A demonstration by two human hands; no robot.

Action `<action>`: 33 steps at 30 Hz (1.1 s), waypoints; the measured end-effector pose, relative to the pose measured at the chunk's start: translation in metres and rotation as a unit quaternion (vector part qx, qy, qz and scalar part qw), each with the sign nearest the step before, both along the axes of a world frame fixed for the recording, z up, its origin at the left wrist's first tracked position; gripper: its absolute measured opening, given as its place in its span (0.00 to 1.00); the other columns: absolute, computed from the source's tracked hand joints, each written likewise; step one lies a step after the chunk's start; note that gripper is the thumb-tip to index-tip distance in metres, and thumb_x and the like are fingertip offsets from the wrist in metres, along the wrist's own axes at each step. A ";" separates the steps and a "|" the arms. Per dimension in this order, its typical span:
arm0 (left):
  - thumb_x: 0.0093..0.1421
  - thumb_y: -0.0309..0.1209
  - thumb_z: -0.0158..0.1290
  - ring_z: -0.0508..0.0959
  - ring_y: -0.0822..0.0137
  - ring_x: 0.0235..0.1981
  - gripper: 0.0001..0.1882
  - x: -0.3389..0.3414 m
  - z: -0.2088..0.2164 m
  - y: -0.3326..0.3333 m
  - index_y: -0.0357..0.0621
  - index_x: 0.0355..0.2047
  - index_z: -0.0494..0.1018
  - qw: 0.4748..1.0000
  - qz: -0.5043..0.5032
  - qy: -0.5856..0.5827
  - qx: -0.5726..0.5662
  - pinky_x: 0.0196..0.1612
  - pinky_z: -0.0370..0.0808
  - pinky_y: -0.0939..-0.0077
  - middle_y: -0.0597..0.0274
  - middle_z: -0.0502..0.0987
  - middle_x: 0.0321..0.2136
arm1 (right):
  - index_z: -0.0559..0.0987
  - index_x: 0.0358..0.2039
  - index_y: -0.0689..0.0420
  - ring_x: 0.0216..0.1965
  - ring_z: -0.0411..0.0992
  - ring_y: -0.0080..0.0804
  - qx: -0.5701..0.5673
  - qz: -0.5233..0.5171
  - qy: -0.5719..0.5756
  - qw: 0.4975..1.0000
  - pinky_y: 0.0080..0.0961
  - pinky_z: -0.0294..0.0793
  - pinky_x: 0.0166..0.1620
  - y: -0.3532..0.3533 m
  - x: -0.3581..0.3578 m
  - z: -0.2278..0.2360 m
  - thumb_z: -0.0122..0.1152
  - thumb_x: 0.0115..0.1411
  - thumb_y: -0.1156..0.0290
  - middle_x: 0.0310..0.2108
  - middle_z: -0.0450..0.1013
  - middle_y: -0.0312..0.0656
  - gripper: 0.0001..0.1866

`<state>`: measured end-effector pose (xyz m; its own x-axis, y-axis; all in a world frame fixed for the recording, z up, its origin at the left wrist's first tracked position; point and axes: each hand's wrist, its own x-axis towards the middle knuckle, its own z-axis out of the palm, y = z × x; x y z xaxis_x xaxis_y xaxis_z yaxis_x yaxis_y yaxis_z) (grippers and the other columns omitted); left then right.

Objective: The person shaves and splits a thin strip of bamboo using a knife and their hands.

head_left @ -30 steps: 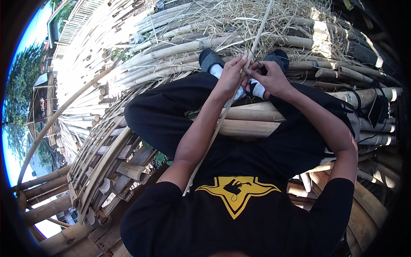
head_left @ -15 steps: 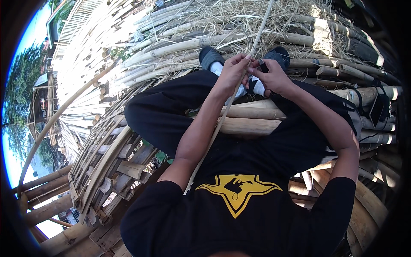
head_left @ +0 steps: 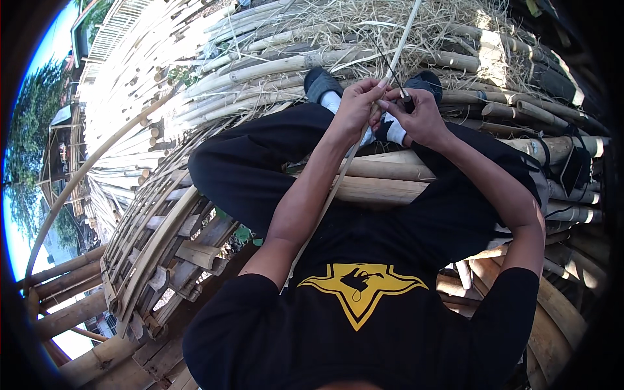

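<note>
A long, pale bamboo strip (head_left: pixel 404 39) is held slantwise in front of the body, with its upper end directed over the straw-covered poles and its lower end laid against the black shirt (head_left: pixel 253 331). Its middle part is gripped by the left hand (head_left: pixel 357 107), by which the strip is pinched between thumb and bent fingers, just in front of the crossed ankles. A thin knife (head_left: pixel 407 102) is held in the right hand (head_left: pixel 419 118), close beside the left one; its dark handle is pinched by the thumb and curled fingers, and its narrow blade is pointed up and to the left, across the strip. Whether the strip is touched by the edge cannot be told.

The dark trousers (head_left: pixel 253 162) are folded outward at the knees, and grey shoes (head_left: pixel 322 84) are worn over white socks. The shirt is marked with a yellow emblem (head_left: pixel 357 309). Bamboo poles (head_left: pixel 383 190) are laid crosswise beneath the legs, and dry shavings (head_left: pixel 364 32) are scattered over those beyond the feet. At the left, split slats (head_left: pixel 156 260) are stacked beside a bent pole (head_left: pixel 84 169).
</note>
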<state>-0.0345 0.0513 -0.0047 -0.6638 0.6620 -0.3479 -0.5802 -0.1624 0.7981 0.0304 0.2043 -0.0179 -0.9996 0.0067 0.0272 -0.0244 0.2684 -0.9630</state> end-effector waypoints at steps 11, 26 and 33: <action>0.64 0.34 0.48 0.75 0.78 0.21 0.11 -0.006 -0.018 0.003 0.37 0.36 0.72 0.997 0.047 0.061 -0.027 0.21 0.75 0.86 0.63 0.75 0.24 | 0.80 0.32 0.63 0.18 0.59 0.12 -0.016 0.042 -0.023 0.999 0.17 0.58 0.22 0.010 -0.011 0.002 0.60 0.57 0.73 0.15 0.68 0.30 0.07; 0.65 0.40 0.46 0.77 0.76 0.27 0.17 -0.004 -0.005 -0.007 0.38 0.44 0.71 0.999 0.010 0.014 -0.042 0.23 0.76 0.84 0.64 0.76 0.32 | 0.79 0.32 0.62 0.13 0.57 0.10 -0.150 -0.069 -0.165 0.972 0.13 0.54 0.16 0.007 -0.011 0.019 0.65 0.56 0.58 0.14 0.67 0.28 0.17; 0.67 0.41 0.43 0.77 0.74 0.22 0.18 0.011 0.018 -0.005 0.37 0.45 0.69 0.985 -0.106 0.055 -0.122 0.23 0.77 0.82 0.62 0.74 0.29 | 0.78 0.32 0.61 0.10 0.54 0.10 -0.230 -0.095 -0.179 0.952 0.13 0.50 0.14 0.018 -0.015 0.016 0.66 0.55 0.61 0.13 0.61 0.24 0.15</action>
